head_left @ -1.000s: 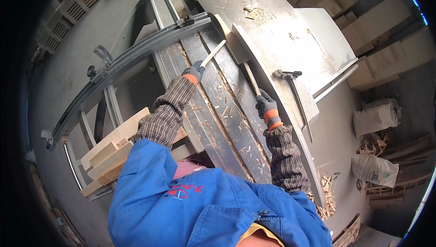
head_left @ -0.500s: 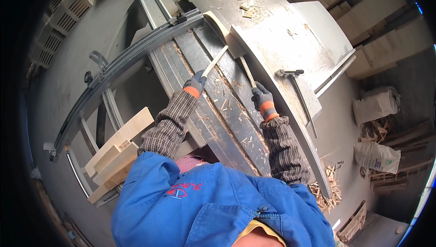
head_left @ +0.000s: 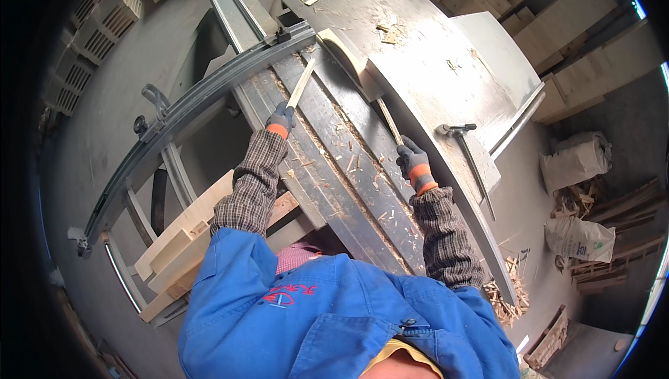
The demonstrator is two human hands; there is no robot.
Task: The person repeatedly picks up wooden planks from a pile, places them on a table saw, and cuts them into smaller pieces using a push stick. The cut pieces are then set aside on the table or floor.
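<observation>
The person's two hands were well apart over a grooved grey metal tabletop (head_left: 317, 187), each closed around its own piece of wood. The left hand (head_left: 281, 119), in a dark grey glove with an orange cuff, was just inside the tabletop's left edge, its fingers wrapped around the near end of a pale, slim, straight wooden strip (head_left: 301, 84). That strip slanted toward the far edge; whether it touched the metal, I cannot tell.

The right hand (head_left: 414, 158), gloved alike, was near the tabletop's right edge, gripping the near end of a thin, light-brown wooden stick (head_left: 389, 119). This stick ran alongside a long grey metal fence (head_left: 496, 267), its far end pointing toward a pale, curved wooden piece (head_left: 341, 48) at the fence's far end. Brown checked sleeves covered both forearms.

Small wood chips were strewn across the tabletop, thickest along its grooves. Past the fence, on a broad, smooth grey metal plate (head_left: 418, 76), flat wood scraps (head_left: 391, 32) lay toward the far edge, and a thin metal rod with a black handle (head_left: 456, 129) lay near the near edge. Beyond the tabletop's left edge, pale stacked boards (head_left: 185, 218) rested on a metal side frame, partly hidden behind the left sleeve.
</observation>
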